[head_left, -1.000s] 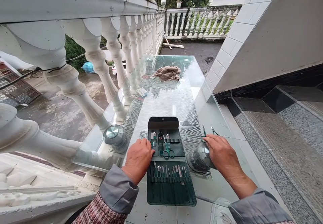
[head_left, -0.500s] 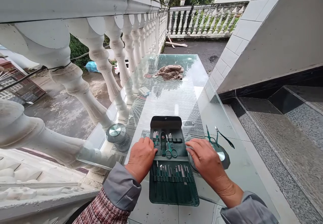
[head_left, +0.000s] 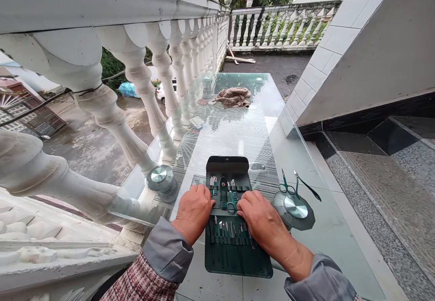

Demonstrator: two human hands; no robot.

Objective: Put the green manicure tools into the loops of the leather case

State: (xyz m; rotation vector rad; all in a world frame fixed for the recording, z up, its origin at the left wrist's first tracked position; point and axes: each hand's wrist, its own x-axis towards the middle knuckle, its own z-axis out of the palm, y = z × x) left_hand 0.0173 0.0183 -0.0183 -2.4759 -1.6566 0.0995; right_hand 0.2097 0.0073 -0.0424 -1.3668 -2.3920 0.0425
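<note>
A dark green tool case point(head_left: 238, 265) lies unfolded on the glass table point(head_left: 319, 242). Clippers and small green-handled scissors point(head_left: 231, 207) sit in its upper part, and several slim tools point(head_left: 231, 233) stand in loops across the lower part. My left hand point(head_left: 194, 210) has its fingers closed on the case's left edge. Over the right side of the case is my right hand point(head_left: 261, 217), fingers bent together beside the scissors' handles; what they hold, if anything, is hidden.
Green nippers point(head_left: 307, 187) and another scissors-like tool point(head_left: 287, 185) rest at the right near a round metal table mount point(head_left: 295, 207). A brown cloth point(head_left: 233, 97) lies at the far end. White balusters line the left, stone steps the right.
My right hand has moved left from the case's right edge onto the case, beside the scissors. My left hand stays at the left edge. The view has shifted slightly.
</note>
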